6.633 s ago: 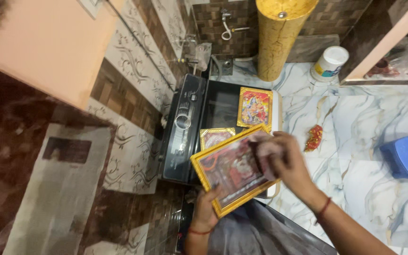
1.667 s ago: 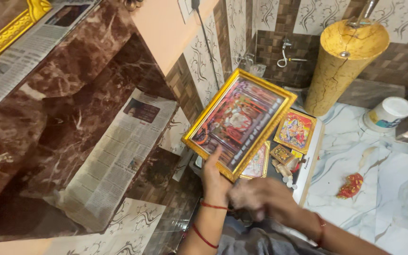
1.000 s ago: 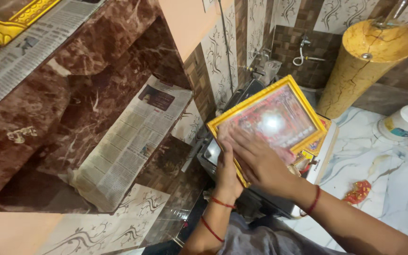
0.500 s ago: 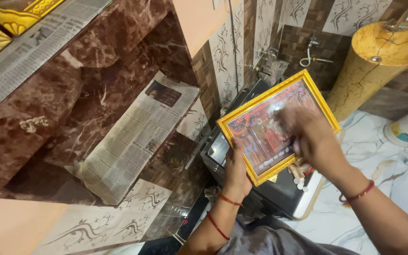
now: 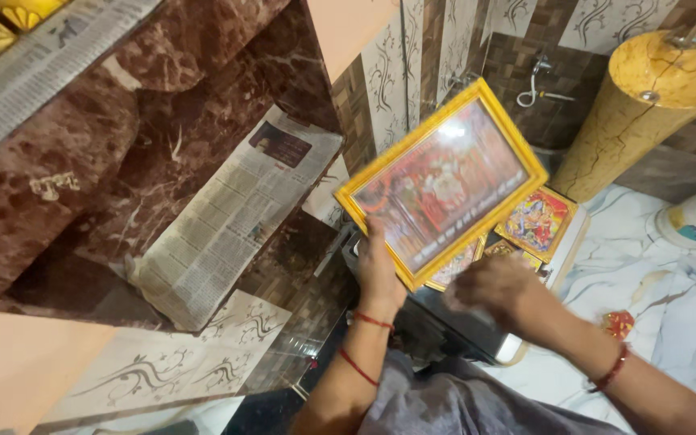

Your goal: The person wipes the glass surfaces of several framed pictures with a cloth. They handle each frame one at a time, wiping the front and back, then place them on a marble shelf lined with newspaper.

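The left hand (image 5: 378,270) holds the big picture in the yellow frame (image 5: 442,181) by its lower edge, with the thumb on the front of the frame and the fingers behind it. The frame is lifted up in the air and tilted, above the dark machine top (image 5: 445,318), and its glass shows a pale shine. The right hand (image 5: 499,292) is off the glass, lower and near the frame's bottom corner. It is blurred, so I cannot tell if it is closed or if it holds a cloth.

I judge that the work on this 1 frame is nearly finished, because the glass looks bright and no hand rests on it. At least 2 smaller framed pictures (image 5: 538,220) lie on the machine top below, partly hidden by the big frame. The shelf with newspaper (image 5: 223,221) in the brown marble niche has nothing on it yet, and the frame is not set down anywhere.
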